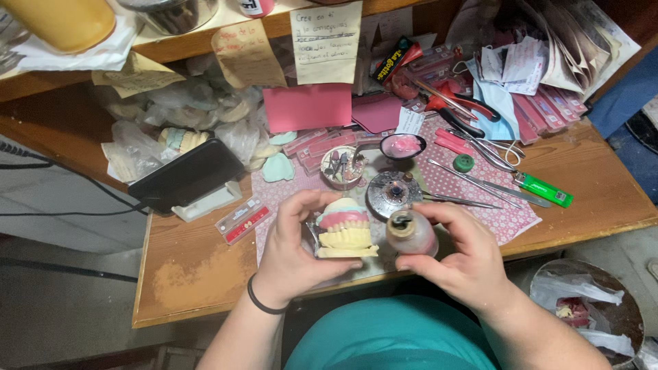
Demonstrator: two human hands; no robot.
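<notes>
Since the dental model (pixel 346 233) looks like plaster with pink wax gums and set teeth, we judge it stiff, fairly heavy and brittle, best gripped by its base and sides, away from the wax. It sits above the table's (pixel 192 274) near edge, clasped in our left hand (pixel 291 250), thumb over the top, fingers curled beneath. Just right of the model, our right hand (pixel 462 253) grasps a small round bottle (pixel 411 233), tilted toward the model. Behind the model lie a round dish (pixel 393 194) and metal instruments (pixel 473 181).
</notes>
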